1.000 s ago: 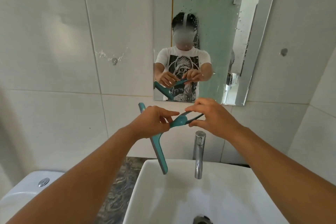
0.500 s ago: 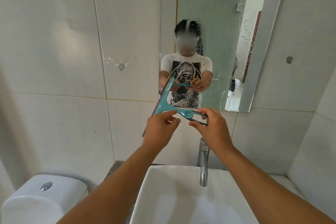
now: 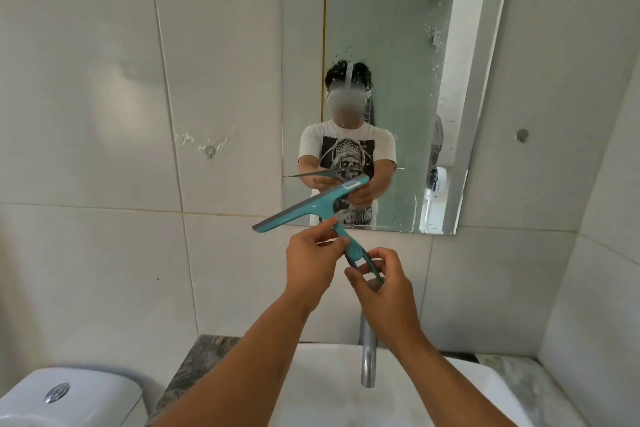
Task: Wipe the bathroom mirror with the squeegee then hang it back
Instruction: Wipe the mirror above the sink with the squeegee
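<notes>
Both hands, left hand (image 3: pixel 313 258) and right hand (image 3: pixel 381 282), grip squeegee (image 3: pixel 311 206) before mirror (image 3: pixel 391 45), above faucet (image 3: pixel 367 354)

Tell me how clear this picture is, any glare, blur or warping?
Head view: soft, even daylight, with a faint sheen on the wall tiles; wide-angle bending at the edges; water spots cloud the mirror; the squeegee and both hands stay sharp.

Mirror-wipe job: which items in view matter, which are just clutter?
Job:
squeegee, held by left hand and right hand
mirror, water-spotted
wall hook, probable hanging spot

Bystanders:
faucet
sink
toilet tank
</notes>
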Motion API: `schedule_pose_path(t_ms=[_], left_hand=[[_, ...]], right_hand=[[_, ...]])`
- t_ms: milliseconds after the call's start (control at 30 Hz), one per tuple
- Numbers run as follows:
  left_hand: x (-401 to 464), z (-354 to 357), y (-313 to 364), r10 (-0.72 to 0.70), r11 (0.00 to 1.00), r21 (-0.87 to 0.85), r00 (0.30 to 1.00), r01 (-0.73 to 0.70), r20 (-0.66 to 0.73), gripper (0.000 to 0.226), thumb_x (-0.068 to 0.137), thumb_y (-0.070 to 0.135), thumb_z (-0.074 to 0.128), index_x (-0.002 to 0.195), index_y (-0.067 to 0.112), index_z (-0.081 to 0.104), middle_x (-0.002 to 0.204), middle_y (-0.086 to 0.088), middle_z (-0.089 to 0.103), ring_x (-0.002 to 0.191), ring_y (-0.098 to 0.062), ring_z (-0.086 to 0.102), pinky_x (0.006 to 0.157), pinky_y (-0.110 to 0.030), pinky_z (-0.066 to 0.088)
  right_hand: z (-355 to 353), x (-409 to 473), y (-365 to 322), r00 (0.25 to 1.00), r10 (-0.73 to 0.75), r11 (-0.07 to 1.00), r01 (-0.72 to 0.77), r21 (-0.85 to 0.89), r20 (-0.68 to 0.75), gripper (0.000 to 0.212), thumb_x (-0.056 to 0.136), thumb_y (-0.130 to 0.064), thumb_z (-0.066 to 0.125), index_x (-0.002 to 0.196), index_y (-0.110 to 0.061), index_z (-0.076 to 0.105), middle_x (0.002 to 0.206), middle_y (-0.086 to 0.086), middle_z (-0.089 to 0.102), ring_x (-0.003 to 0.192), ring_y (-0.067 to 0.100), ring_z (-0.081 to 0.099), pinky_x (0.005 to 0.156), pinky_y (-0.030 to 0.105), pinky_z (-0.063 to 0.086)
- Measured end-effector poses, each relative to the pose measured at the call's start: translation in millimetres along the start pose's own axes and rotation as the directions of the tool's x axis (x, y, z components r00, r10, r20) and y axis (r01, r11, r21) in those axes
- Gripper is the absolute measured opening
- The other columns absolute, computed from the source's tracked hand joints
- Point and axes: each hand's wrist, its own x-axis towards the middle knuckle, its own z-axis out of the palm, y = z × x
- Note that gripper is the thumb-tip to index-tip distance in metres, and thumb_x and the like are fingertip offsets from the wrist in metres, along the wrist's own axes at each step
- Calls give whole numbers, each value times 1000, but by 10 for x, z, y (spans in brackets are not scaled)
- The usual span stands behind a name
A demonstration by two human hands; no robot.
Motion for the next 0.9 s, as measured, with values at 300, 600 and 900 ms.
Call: schedule_pose_path(t_ms=[300, 600, 900], left_hand=[[111, 376, 187, 84, 975, 179, 966, -130, 243, 38, 87, 12, 72, 124, 17, 67, 103, 6, 75, 88, -6, 73, 75, -12, 55], [138, 669, 271, 132, 922, 320, 953, -219, 271, 33, 89, 27, 69, 122, 27, 70, 92, 21, 75, 84, -2, 71, 78, -19, 58], [554, 212, 436, 307, 852, 412, 946, -323, 106, 46, 89, 34, 69, 132, 20, 61, 121, 13, 65, 85, 10, 60, 60, 0, 43]], right_hand=[[-227, 70, 149, 989, -114, 989, 122, 85, -96, 55, 91, -17, 65, 142, -23, 44, 117, -6, 63, 75, 12, 64, 65, 13, 54], [-428, 305, 264, 974, -156, 978, 176, 111, -166, 51, 90, -10, 66, 135, -27, 49, 114, -2, 64, 70, 15, 64, 63, 12, 52], [-542, 817, -39, 937, -285, 958, 287, -19, -204, 49, 92, -15, 63, 140, -15, 51, 115, 9, 62, 70, -3, 58, 60, 11, 49]])
